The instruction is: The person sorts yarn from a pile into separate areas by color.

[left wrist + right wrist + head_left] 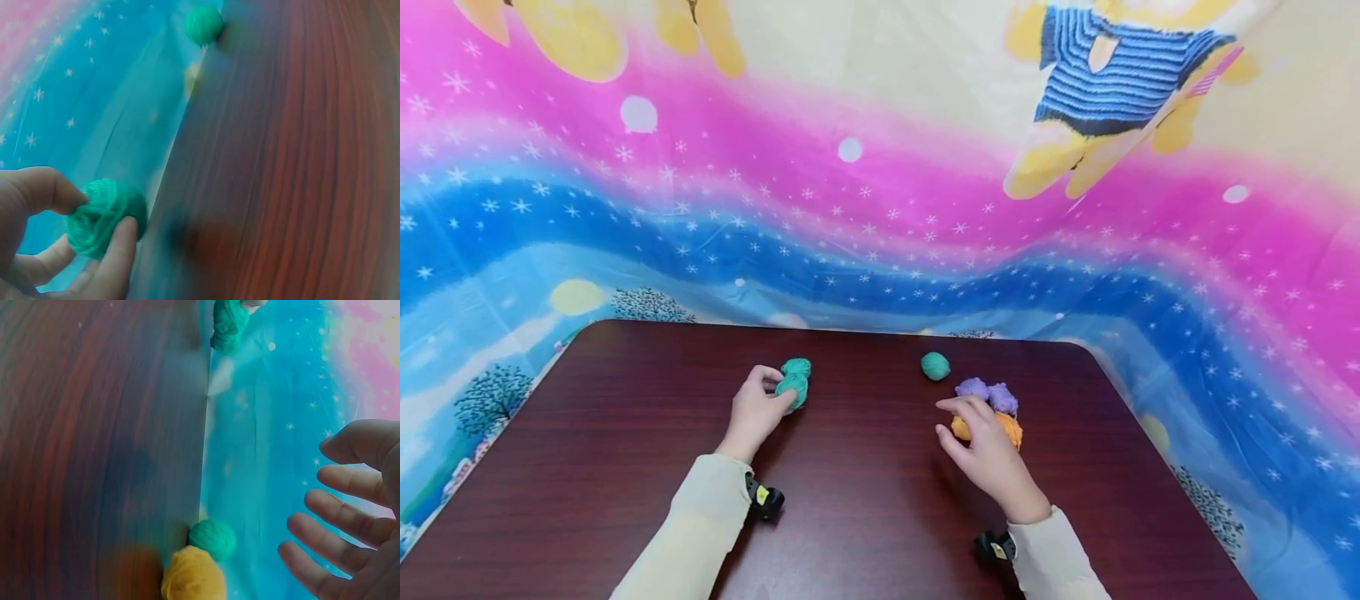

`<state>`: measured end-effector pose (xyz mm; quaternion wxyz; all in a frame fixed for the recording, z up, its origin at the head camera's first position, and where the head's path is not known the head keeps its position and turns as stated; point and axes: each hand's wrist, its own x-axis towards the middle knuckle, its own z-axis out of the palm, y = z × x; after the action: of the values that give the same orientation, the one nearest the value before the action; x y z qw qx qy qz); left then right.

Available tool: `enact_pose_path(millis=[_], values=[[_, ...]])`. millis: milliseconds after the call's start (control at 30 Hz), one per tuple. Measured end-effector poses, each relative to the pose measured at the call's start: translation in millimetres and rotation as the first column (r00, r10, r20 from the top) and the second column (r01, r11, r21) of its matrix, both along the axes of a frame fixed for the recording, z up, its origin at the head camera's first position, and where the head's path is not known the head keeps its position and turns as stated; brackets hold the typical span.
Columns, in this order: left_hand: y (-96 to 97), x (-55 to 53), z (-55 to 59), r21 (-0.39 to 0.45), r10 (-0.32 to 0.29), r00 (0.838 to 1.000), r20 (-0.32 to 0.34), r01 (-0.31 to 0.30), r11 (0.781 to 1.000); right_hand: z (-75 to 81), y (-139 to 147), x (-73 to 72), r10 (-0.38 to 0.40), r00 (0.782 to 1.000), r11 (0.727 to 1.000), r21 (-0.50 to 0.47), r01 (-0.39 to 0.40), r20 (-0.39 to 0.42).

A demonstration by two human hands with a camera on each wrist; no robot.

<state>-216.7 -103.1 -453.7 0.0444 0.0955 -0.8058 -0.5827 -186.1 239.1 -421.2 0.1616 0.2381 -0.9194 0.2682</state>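
Note:
My left hand (757, 408) pinches a green ball of yarn (792, 390) between thumb and fingers on the left of the table. Another green ball of yarn (796, 366) shows right behind it in the head view. In the left wrist view, the pinched yarn ball (97, 219) has loose strands wound over it. My right hand (988, 454) hovers with fingers spread near an orange ball of yarn (1009, 428), partly hiding it. In the right wrist view, nothing lies between the fingers of the right hand (356, 525).
Two purple yarn balls (987, 393) sit just beyond the orange one. A single green yarn ball (936, 367) lies farther back, left of them. The dark wooden table (865, 500) meets a printed cloth backdrop (880, 208) along its far edge.

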Motion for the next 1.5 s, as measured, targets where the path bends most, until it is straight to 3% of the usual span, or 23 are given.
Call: enact_pose_path(millis=[100,233,600,1067,1267,1500], values=[[12.4,-2.6,0.2,0.083,0.012,1.0,-0.022,-0.01,0.997,0.3,3.2,-2.0,-0.022,1.0,1.0,0.008,0.022,0.007],[31.2,-7.6,-1.1,0.122,0.028,0.998,-0.052,-0.022,0.992,1.5,8.7,-5.5,-0.046,0.999,0.999,0.028,0.045,0.019],[81.0,-25.1,-10.8,0.126,0.092,0.984,-0.151,-0.074,0.989,5.0,31.1,-28.1,-0.094,0.985,0.995,0.047,0.088,0.147],[130.8,-39.4,-10.6,0.17,0.076,0.988,-0.138,-0.052,0.984,13.6,45.0,-61.6,-0.136,0.967,0.983,0.149,0.105,0.216],[147.3,-41.9,-11.3,0.187,0.099,0.984,-0.148,-0.071,0.98,16.1,44.3,-67.4,-0.149,0.957,0.979,0.173,0.107,0.249],[160.6,-41.5,-12.9,0.217,0.079,0.992,-0.093,-0.057,0.975,15.5,46.3,-68.1,-0.156,0.951,0.98,0.16,0.117,0.266]])
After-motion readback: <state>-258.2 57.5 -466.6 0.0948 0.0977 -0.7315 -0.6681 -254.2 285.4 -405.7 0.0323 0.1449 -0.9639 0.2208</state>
